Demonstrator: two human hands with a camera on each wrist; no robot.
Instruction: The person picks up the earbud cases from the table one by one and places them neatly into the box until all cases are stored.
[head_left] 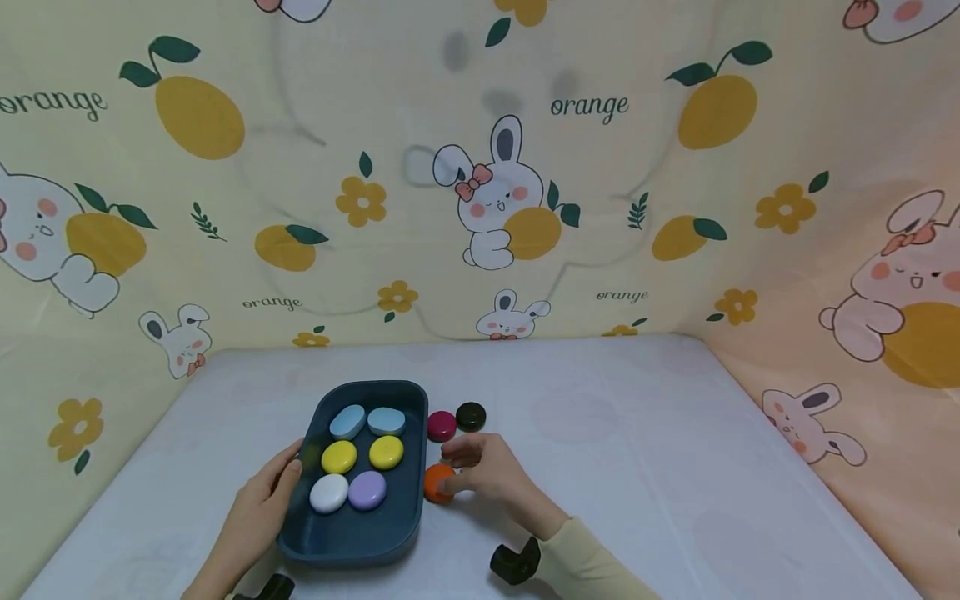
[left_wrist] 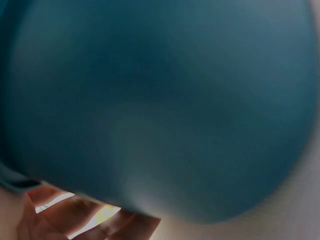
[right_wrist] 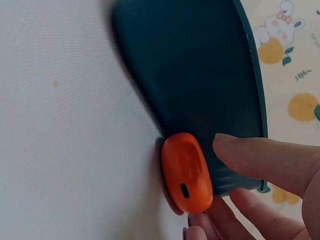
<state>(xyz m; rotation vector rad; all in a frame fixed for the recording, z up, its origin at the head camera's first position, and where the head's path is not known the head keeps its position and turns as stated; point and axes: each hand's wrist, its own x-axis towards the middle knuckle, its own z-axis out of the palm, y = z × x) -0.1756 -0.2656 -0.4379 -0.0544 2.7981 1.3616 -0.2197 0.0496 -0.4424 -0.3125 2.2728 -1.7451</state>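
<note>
A dark blue rectangular tray [head_left: 405,517] lies on the left of the table. My left hand [head_left: 258,504] grips its left side; in the left wrist view the tray's wall [left_wrist: 165,110] hides much of the hand, with a few fingers [left_wrist: 70,215] showing below. Just outside the tray's right wall sits an orange rounded disc [right_wrist: 186,172] with a small dark slot in its side. My right hand [head_left: 491,479] is at this disc. The right wrist view shows the thumb [right_wrist: 240,150] apart from it and the other fingertips close to its lower end.
Inside the tray are two pale blue oval pieces [head_left: 386,421], two yellow discs [head_left: 386,452], a white disc [head_left: 329,493] and a purple disc [head_left: 367,491]. A crimson disc [head_left: 442,426] and a black disc [head_left: 471,416] lie right of the tray. Patterned cloth [head_left: 615,167] surrounds the white table.
</note>
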